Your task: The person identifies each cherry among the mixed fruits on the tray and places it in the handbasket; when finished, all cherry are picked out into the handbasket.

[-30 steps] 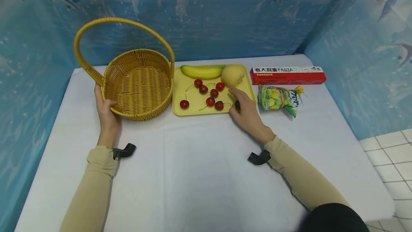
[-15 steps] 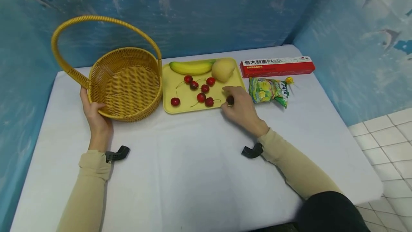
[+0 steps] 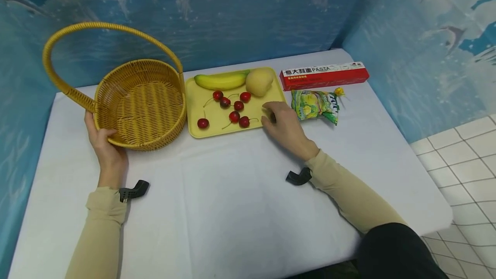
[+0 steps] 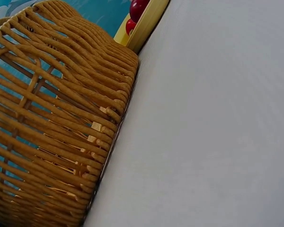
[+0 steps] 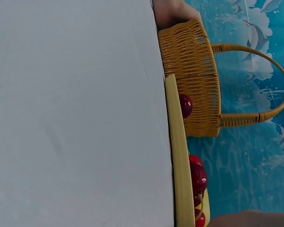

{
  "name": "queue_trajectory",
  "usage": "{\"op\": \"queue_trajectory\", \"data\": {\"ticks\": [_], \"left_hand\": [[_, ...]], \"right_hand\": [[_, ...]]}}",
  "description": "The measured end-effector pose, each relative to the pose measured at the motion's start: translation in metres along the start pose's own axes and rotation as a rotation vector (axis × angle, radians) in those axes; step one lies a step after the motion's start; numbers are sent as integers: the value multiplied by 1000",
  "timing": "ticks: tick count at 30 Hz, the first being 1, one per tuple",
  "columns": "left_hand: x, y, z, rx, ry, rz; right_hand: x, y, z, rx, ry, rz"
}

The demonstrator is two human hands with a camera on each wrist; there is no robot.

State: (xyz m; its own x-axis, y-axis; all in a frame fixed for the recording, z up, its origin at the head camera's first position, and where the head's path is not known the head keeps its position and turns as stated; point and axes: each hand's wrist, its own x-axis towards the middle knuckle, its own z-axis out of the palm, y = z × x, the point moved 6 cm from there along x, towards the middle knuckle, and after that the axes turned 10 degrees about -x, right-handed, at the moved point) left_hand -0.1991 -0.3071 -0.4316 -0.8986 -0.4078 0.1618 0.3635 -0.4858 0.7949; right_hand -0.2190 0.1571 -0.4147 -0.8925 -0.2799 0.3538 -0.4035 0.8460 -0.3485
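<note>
My left hand (image 3: 108,150) grips the near left rim of the yellow wicker basket (image 3: 141,111), with the thumb over the rim. In the left wrist view the basket's woven side (image 4: 61,123) fills the left. My right hand (image 3: 286,128) is bent over the near right part of the yellow tray (image 3: 170,131), thumb and forefinger tips apart. Something dark shows between them; whether it is an object or shadow is unclear. Several red cherries (image 3: 234,117), a banana (image 3: 221,81) and a pale yellow round fruit (image 3: 259,82) lie on the tray.
Right of the tray are a red and white pasta box (image 3: 324,76) and, nearer, a green snack packet (image 3: 311,104) with a small yellow item (image 3: 339,91) at its end. Blue dolphin-print cloth (image 3: 232,25) stands behind the white-covered table (image 3: 232,206).
The head view has shifted, so everything appears farther left. My right hand has moved slightly rightward relative to the cherries. My left hand keeps its grip on the basket.
</note>
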Motion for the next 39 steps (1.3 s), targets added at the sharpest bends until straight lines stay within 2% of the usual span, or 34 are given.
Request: {"op": "queue_trajectory", "data": {"ticks": [7,13,19,25,28,32,39], "left_hand": [[2,5,3,-7,-23,19],[2,7,1,-19,-9,10],[0,7,-1,-9,-7,20],[-1,5,-2,-25,-6,17],[-1,4,-1,-17,-5,12],[-2,3,-1,3,-7,12],[-1,-1,-1,-13,1,3]], "right_hand": [[-2,-8,-7,-18,-99,10],[1,-10,-6,5,-155,13],[4,-12,-6,33,-139,-18],[9,-24,-16,48,-96,-68],[14,-40,-25,91,-83,-91],[23,-75,-33,137,-78,-144],[46,-141,-22,204,-103,-251]]}}
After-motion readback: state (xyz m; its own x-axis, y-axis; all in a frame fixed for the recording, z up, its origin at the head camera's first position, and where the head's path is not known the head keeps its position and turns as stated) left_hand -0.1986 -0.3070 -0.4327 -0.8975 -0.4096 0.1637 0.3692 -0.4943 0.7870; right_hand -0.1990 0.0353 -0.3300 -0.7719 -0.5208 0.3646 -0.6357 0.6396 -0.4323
